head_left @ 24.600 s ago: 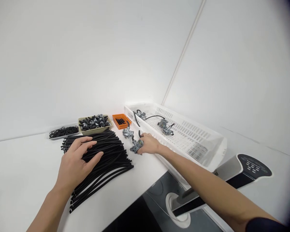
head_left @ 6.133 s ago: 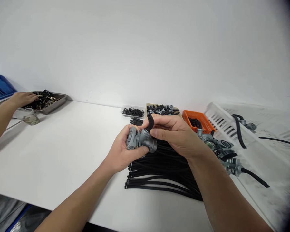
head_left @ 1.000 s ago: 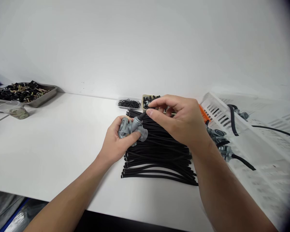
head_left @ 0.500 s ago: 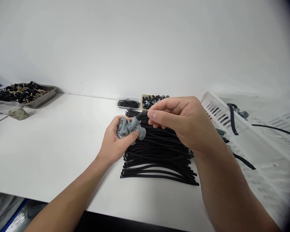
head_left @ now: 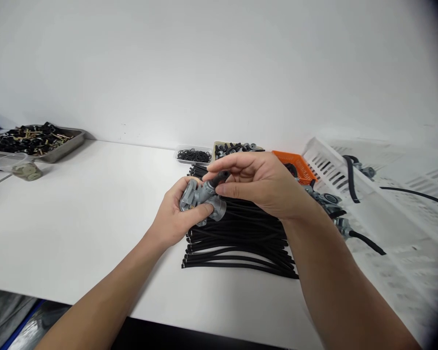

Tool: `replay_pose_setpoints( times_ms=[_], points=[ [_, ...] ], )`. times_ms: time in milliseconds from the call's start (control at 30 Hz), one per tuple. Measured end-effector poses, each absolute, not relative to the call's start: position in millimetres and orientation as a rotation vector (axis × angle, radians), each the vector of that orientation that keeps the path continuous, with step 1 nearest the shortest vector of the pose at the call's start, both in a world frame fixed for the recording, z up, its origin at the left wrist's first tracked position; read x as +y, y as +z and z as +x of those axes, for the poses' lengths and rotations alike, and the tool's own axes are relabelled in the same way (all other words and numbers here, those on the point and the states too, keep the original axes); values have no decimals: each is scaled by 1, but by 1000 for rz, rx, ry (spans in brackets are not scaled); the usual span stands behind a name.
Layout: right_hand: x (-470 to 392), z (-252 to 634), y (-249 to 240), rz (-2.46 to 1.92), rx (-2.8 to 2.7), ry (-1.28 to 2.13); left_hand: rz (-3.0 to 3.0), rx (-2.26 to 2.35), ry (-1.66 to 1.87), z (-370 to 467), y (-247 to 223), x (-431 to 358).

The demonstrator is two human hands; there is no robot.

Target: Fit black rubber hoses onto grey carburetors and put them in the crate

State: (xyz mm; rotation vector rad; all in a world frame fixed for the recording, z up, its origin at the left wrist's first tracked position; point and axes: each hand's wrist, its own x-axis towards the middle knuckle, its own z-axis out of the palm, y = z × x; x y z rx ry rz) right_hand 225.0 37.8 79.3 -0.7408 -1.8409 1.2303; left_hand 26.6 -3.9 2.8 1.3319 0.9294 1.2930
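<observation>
My left hand (head_left: 177, 211) is closed around a grey metal carburetor (head_left: 204, 194), its thumb lying across the front. A short black rubber boot (head_left: 219, 178) sticks up to the right from the carburetor's upper neck, with its open end showing. Around that boot are the fingers of my right hand (head_left: 253, 182): the thumb is against its lower side and the index finger lies behind it. Under both hands, a bundle of black rubber hoses (head_left: 237, 238) lies side by side on the white table (head_left: 95, 209).
Behind the hoses stand a clear tray of black rings (head_left: 194, 155) and a box of small parts (head_left: 237, 148). To the right are an orange basket (head_left: 295, 163), more carburetors (head_left: 330, 199) and a white slotted crate (head_left: 379, 218). A metal tray (head_left: 67, 146) and plastic cup (head_left: 27, 170) are left.
My right hand has shifted left and closer to the carburetor, from the boot's tip to its sides. The boot, bent rightward before, now stands straighter. The carburetor has moved slightly right and down.
</observation>
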Motion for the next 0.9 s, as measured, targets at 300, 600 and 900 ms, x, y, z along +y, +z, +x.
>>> replay_pose_setpoints(
  times_ms=[300, 600, 900],
  points=[
    [33, 216, 82, -754, -2037, 1072, 1278, 899, 1337, 27, 0, 0],
    [33, 215, 79, -931, -1926, 1043, 1273, 925, 1335, 28, 1, -1],
    [36, 214, 73, -923, -1817, 1217, 1240, 904, 1358, 26, -1, 1]
  ],
)
